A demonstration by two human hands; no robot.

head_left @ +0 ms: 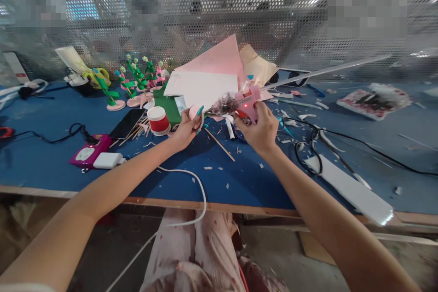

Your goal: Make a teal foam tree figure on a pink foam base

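My right hand [258, 127] is closed around the grip of a pink glue gun [252, 100] with a small red light lit on its side. A long clear glue stick [325, 72] sticks out of its back end. The gun's front, covered in dark smudged residue, points left at my left hand [186, 130]. Between the fingers of that hand is a small pink paper piece with a rounded face [194, 111], close to the nozzle; whether they touch I cannot tell. Just left of it stands a red and white tub [159, 121]. A thin wooden stick [219, 144] lies below the hands.
Several paper flowers on round pink bases [116, 105] stand at the back left. A phone [127, 124], a purple power socket [91, 151] and a white cable [200, 187] lie at left. Pink and white sheets [205, 83] lean behind. Paper scraps, a black cord [362, 141] and a white strip [352, 189] are at right.
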